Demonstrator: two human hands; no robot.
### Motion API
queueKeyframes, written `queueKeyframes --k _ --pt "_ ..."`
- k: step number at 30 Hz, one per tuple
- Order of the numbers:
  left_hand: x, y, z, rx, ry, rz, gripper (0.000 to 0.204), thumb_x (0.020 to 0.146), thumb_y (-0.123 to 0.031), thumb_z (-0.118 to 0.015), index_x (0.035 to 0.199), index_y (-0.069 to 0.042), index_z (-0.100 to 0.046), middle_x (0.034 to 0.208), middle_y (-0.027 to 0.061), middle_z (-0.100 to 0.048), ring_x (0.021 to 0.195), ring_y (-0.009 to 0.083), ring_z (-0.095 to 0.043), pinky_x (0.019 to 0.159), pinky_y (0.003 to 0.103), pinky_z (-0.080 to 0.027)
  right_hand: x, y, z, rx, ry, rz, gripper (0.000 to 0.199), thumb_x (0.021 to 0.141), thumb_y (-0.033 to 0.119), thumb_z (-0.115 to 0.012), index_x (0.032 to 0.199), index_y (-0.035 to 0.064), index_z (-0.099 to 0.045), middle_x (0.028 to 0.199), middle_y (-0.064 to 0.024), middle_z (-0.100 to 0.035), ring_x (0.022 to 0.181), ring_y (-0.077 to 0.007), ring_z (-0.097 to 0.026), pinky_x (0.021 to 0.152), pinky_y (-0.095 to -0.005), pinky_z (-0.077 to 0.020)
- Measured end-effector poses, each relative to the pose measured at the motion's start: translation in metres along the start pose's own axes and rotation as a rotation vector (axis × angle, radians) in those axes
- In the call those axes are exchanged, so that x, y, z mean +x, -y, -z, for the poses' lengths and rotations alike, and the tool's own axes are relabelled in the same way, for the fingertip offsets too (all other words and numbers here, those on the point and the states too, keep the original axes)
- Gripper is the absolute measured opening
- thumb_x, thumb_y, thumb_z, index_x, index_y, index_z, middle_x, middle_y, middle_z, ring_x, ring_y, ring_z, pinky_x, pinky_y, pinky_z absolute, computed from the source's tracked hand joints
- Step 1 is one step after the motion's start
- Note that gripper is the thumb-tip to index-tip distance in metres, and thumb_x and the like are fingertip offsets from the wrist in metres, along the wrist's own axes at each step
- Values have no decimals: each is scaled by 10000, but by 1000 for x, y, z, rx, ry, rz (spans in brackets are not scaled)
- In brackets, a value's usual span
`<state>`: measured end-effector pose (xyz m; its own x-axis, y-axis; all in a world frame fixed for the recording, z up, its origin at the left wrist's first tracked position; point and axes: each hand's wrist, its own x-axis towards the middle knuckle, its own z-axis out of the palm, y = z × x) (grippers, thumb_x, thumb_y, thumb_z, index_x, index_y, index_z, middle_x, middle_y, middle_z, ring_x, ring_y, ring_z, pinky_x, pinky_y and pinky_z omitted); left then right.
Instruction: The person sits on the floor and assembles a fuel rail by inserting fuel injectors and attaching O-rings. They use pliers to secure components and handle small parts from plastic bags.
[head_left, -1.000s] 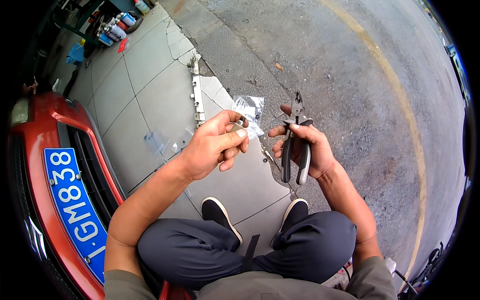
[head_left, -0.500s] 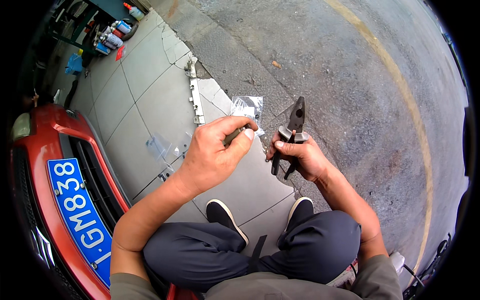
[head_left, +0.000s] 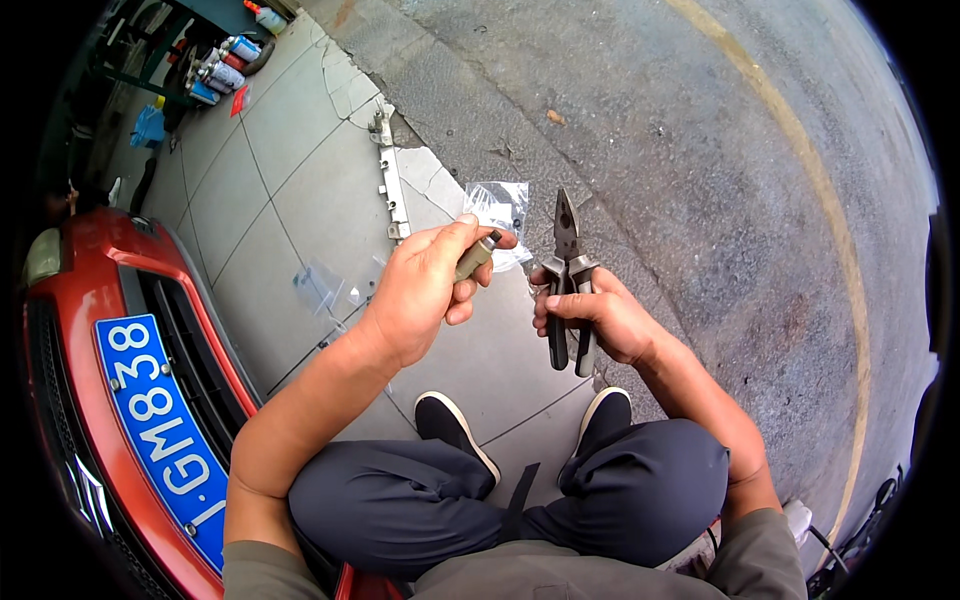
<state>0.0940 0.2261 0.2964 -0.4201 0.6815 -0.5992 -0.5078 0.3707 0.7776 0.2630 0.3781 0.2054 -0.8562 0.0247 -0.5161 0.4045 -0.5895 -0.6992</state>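
Observation:
My left hand (head_left: 420, 285) pinches a small fuel injector (head_left: 473, 261), a tan-green cylinder whose dark tip points up and to the right. Part of its body is hidden by the fingers. To the right, my right hand (head_left: 612, 318) is wrapped round the dark handles of a pair of pliers (head_left: 567, 236). Their jaws point away from me and look closed or nearly so. A gap separates the pliers from the injector. Just beyond my left hand, a clear plastic bag (head_left: 497, 205) lies on the floor beside a silvery metal rail (head_left: 391, 180) with brackets.
A red car's front bumper (head_left: 120, 250) with a blue plate (head_left: 160, 420) stands close on my left. Small clear packets (head_left: 318, 288) lie on the tiles. Several spray cans (head_left: 222, 75) stand at the far left. Broken tile edges meet rough concrete with a yellow line (head_left: 800, 170).
My left hand has turned, bringing the injector and its dark tip into clearer view. The pliers have shifted left, their handles drawn closer together and their jaws swung leftward.

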Motion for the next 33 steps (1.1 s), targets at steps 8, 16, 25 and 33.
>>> queueKeyframes --k 8,16,25,33 --pt "2 3 0 64 34 -40 375 1027 -165 -418 1280 65 -572 887 52 -551 668 80 -454 546 241 -414 -3 8 -3 -35 -2 -184 450 1013 243 -560 1389 24 -444 948 -128 -695 853 -256 -717 767 -384 -585" --pt "-1 3 -3 225 34 -158 351 1038 -145 -450 1325 32 -546 941 61 -594 633 62 -453 564 229 -425 -17 21 -14 -61 29 136 428 976 267 -655 1269 -24 -546 884 -26 -629 815 -128 -598 741 -299 -486" --pt "2 22 3 621 -79 -502 317 1021 -146 -546 1289 24 -542 1031 106 -658 892 165 -613 790 315 -501 -11 0 -18 -398 16 94 383 865 73 -604 1237 11 -539 960 -90 -628 825 -172 -622 773 -335 -511" --pt "0 18 0 796 -157 -567 298 985 -113 -592 1234 39 -531 1166 227 -676 1173 321 -645 956 383 -493 -12 3 -16 -572 -29 123 369 841 39 -618 1209 32 -585 998 -72 -607 841 -154 -598 761 -326 -514"
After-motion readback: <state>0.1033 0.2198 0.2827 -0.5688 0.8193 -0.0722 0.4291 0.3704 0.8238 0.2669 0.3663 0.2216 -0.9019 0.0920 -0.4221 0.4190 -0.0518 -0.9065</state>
